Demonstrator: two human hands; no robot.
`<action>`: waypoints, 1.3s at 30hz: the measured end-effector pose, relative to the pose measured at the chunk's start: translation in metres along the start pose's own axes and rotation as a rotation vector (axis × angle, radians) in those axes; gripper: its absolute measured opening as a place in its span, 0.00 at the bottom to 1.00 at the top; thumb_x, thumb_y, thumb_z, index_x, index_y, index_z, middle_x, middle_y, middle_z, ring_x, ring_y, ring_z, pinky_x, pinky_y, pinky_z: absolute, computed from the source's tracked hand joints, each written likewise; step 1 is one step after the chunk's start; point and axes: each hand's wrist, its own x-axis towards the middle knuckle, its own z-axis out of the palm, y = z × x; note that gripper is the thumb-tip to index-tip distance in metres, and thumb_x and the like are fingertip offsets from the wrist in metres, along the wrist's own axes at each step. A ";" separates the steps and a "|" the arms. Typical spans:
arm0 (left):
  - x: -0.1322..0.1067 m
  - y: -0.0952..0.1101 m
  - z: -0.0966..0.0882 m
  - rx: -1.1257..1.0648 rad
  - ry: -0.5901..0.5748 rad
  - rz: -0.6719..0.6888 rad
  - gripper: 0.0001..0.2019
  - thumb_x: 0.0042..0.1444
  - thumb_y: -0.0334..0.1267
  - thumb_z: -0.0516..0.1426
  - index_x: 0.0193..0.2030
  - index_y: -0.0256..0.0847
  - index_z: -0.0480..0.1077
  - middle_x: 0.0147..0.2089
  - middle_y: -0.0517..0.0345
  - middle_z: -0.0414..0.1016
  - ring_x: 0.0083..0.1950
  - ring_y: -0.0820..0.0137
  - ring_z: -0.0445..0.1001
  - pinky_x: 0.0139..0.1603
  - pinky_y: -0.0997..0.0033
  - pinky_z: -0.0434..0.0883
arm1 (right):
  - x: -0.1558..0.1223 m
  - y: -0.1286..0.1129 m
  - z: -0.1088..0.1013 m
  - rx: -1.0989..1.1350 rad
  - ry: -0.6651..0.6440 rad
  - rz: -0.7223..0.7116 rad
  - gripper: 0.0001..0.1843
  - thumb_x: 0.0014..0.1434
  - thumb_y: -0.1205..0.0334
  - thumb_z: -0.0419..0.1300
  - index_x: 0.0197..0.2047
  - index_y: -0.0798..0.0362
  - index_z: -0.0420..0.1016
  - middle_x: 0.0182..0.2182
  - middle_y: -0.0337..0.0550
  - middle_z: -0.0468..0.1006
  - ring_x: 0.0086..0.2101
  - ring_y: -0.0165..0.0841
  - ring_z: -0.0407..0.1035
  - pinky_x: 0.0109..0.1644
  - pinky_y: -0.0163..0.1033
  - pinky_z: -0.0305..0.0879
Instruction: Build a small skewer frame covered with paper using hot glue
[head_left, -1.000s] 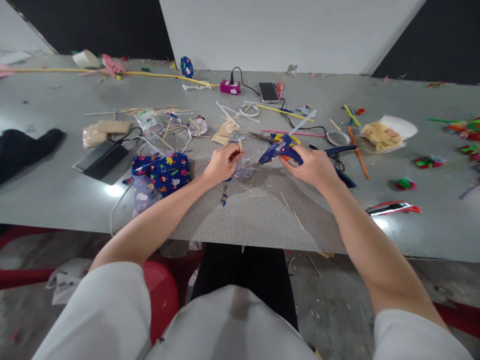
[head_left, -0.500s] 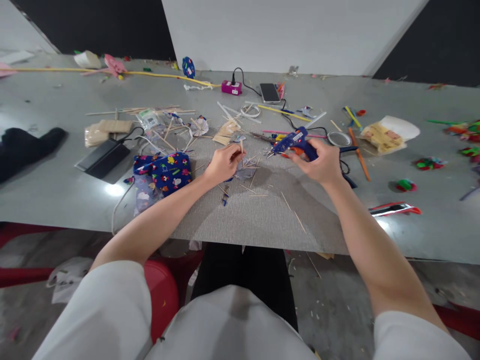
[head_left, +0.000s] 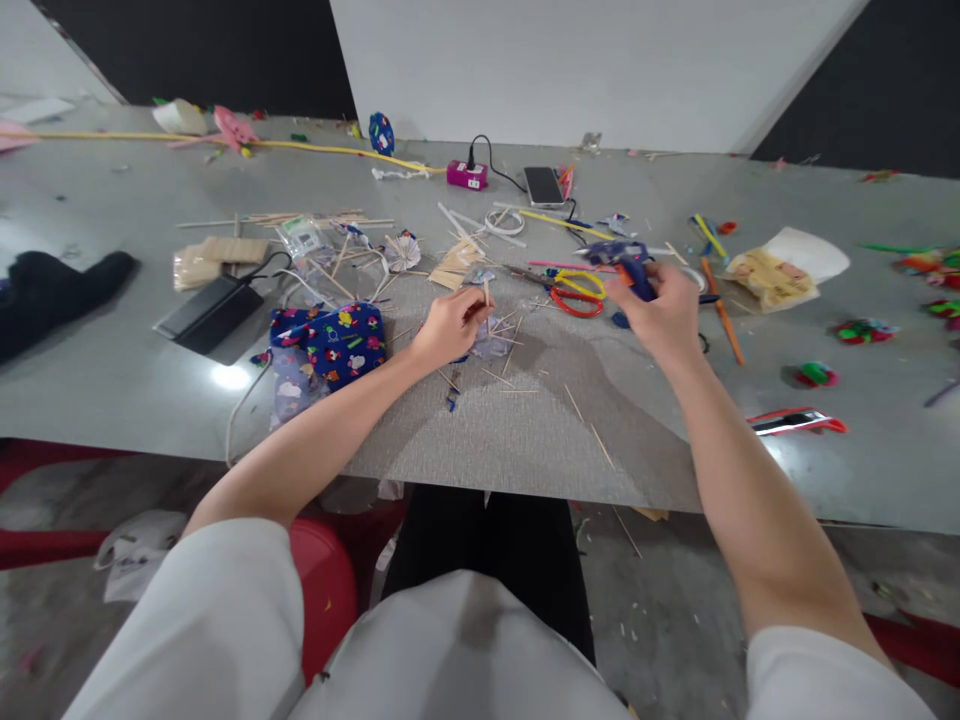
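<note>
Presently, left hand: is closing thumb and forefinger on a thin wooden stick, holding it nearly upright at the centre of the frame.
Wooden stick: is standing over a small pale paper umbrella, which is lying on the grey mat among loose sticks; whether the stick's foot is touching it cannot be told.
Right hand: is wrapping tight around the grip of a blue glue gun, right of centre, well apart from the left hand.
Glue gun: is being held low over the worktop, nozzle pointing toward the left of the frame; partly blurred.
Scissors: are lying with red and yellow handles just left of the right hand, between the two hands.
Patterned pouch: is sitting just left of the left hand, at the mat's edge.
Black flat device: is lying left of the pouch with a cable attached.
Phone: is lying in the upper middle, near a pink plug block.
Red cutter: is lying at the lower right of the worktop.
Yellow packet: is resting at the right, beyond the right hand.
</note>
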 end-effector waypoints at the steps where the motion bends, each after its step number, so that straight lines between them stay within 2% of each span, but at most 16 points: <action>1: 0.000 0.000 0.000 0.001 -0.002 -0.006 0.05 0.68 0.33 0.57 0.40 0.39 0.74 0.41 0.52 0.82 0.38 0.70 0.77 0.41 0.69 0.71 | -0.001 0.003 0.003 -0.051 0.037 0.025 0.37 0.58 0.22 0.60 0.47 0.48 0.79 0.29 0.46 0.81 0.30 0.43 0.75 0.33 0.48 0.72; 3: 0.000 0.000 0.000 0.003 -0.006 -0.019 0.05 0.68 0.33 0.57 0.40 0.39 0.73 0.41 0.52 0.82 0.38 0.70 0.77 0.42 0.69 0.71 | -0.003 0.008 0.010 -0.119 0.072 0.063 0.36 0.51 0.23 0.67 0.42 0.50 0.79 0.31 0.47 0.82 0.34 0.45 0.76 0.39 0.49 0.74; 5: 0.000 0.001 0.000 0.004 -0.010 -0.029 0.05 0.68 0.33 0.57 0.40 0.40 0.73 0.41 0.52 0.82 0.39 0.70 0.77 0.43 0.69 0.72 | -0.007 0.013 0.020 -0.149 0.035 0.068 0.35 0.51 0.25 0.69 0.41 0.51 0.78 0.32 0.49 0.83 0.34 0.45 0.77 0.40 0.49 0.74; 10: 0.000 0.003 -0.001 -0.004 -0.014 -0.033 0.05 0.68 0.33 0.57 0.39 0.39 0.73 0.41 0.52 0.81 0.39 0.70 0.77 0.43 0.69 0.72 | -0.016 0.016 0.040 -0.227 -0.002 0.056 0.28 0.64 0.35 0.61 0.49 0.53 0.77 0.38 0.56 0.84 0.38 0.49 0.79 0.42 0.52 0.75; 14: 0.000 0.002 0.000 -0.003 -0.015 -0.035 0.05 0.68 0.33 0.57 0.39 0.39 0.73 0.41 0.52 0.81 0.39 0.70 0.77 0.42 0.70 0.71 | -0.020 0.010 0.044 -0.352 -0.049 0.135 0.24 0.68 0.47 0.58 0.58 0.56 0.70 0.42 0.61 0.81 0.42 0.55 0.78 0.48 0.60 0.74; 17: 0.000 0.001 0.000 -0.003 -0.008 -0.023 0.05 0.68 0.33 0.57 0.39 0.39 0.72 0.41 0.52 0.81 0.40 0.70 0.77 0.43 0.69 0.71 | -0.021 0.001 0.040 -0.424 -0.078 0.063 0.20 0.66 0.57 0.58 0.59 0.56 0.68 0.51 0.64 0.76 0.52 0.57 0.73 0.57 0.62 0.70; 19: 0.000 0.001 0.000 -0.007 -0.004 -0.011 0.06 0.68 0.34 0.57 0.39 0.40 0.72 0.42 0.51 0.82 0.39 0.70 0.77 0.43 0.69 0.71 | -0.022 -0.010 0.037 -0.456 -0.040 -0.022 0.18 0.64 0.59 0.59 0.56 0.54 0.69 0.54 0.64 0.72 0.57 0.58 0.68 0.60 0.65 0.67; 21: 0.000 0.001 0.000 0.000 -0.005 -0.007 0.06 0.69 0.34 0.57 0.39 0.40 0.72 0.41 0.51 0.82 0.39 0.69 0.77 0.43 0.68 0.72 | -0.023 -0.026 0.034 -0.413 -0.032 -0.112 0.15 0.65 0.59 0.59 0.54 0.52 0.71 0.53 0.61 0.72 0.56 0.56 0.68 0.60 0.65 0.67; 22: 0.000 0.001 0.000 0.008 -0.008 -0.009 0.06 0.69 0.35 0.57 0.39 0.40 0.72 0.41 0.51 0.82 0.39 0.69 0.77 0.43 0.68 0.72 | -0.025 -0.035 0.034 -0.347 -0.078 -0.164 0.13 0.66 0.59 0.58 0.53 0.50 0.71 0.51 0.58 0.73 0.54 0.53 0.69 0.60 0.62 0.68; 25: 0.000 0.001 0.000 0.014 -0.012 -0.014 0.06 0.69 0.35 0.57 0.39 0.39 0.73 0.40 0.52 0.81 0.39 0.70 0.77 0.43 0.70 0.71 | -0.033 -0.060 0.038 -0.135 -0.347 -0.284 0.06 0.71 0.58 0.56 0.46 0.47 0.73 0.43 0.48 0.76 0.45 0.43 0.74 0.53 0.51 0.73; 27: 0.000 0.001 0.000 -0.001 -0.007 -0.003 0.06 0.69 0.34 0.56 0.40 0.39 0.73 0.40 0.52 0.81 0.39 0.70 0.77 0.42 0.71 0.71 | -0.038 -0.071 0.046 -0.125 -0.425 -0.309 0.05 0.70 0.56 0.59 0.43 0.47 0.74 0.40 0.46 0.77 0.43 0.42 0.74 0.51 0.50 0.73; 31: 0.000 0.003 0.000 -0.009 -0.001 0.000 0.07 0.68 0.34 0.56 0.39 0.38 0.73 0.40 0.52 0.81 0.39 0.71 0.77 0.43 0.71 0.71 | -0.046 -0.076 0.059 -0.219 -0.443 -0.312 0.05 0.67 0.58 0.64 0.42 0.49 0.75 0.38 0.47 0.79 0.42 0.43 0.74 0.48 0.49 0.72; 39: 0.000 0.003 0.000 -0.023 0.004 -0.018 0.06 0.68 0.34 0.56 0.39 0.38 0.73 0.39 0.53 0.81 0.37 0.71 0.76 0.41 0.72 0.70 | -0.047 -0.075 0.065 -0.234 -0.429 -0.328 0.03 0.67 0.65 0.61 0.39 0.50 0.74 0.36 0.46 0.78 0.40 0.42 0.73 0.48 0.49 0.70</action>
